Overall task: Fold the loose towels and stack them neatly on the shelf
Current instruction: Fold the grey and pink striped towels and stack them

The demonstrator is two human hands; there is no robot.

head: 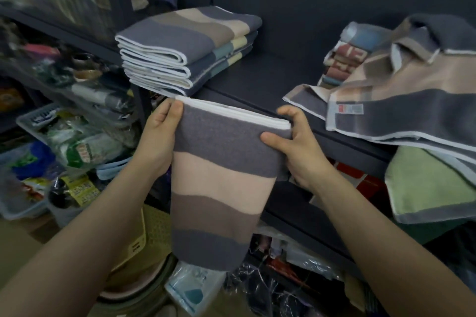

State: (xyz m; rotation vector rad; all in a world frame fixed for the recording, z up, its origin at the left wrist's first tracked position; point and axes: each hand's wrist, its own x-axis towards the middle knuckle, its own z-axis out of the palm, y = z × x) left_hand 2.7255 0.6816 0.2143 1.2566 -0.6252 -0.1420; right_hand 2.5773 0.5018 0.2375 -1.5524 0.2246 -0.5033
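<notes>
Over on the far left it's all blurry clutter, bagged stuff and a plastic basket [38, 117] on the lower shelves, nothing to do with the job as far as I can tell. Moving right, the folded stack [188, 51] sits on the dark shelf [270, 77], looks like four or so striped towels squared up with their white edges facing near-left. So that part's done.

Right below and just near of the stack is the held towel [221, 175], grey, beige and brown stripes, hanging down in front of the shelf edge with the white hem along the top. Left hand [159, 134] pinches the top left corner, thumb on the near face. Right hand [293, 147] grips the top right corner, thumb pressed across the front and fingers curled behind. It looks already doubled over, judging by the layered hem, so I'd guess it needs one more fold, or just goes on top of the stack.

Further right on the same shelf is the loose pile [401, 90]: striped towels flopped open, one draping off the edge, plus a green towel [427, 185] hanging below it. A packaged item [345, 59] leans behind them. At least two or three towels look unfolded, so call it roughly halfway, maybe a bit past.
</notes>
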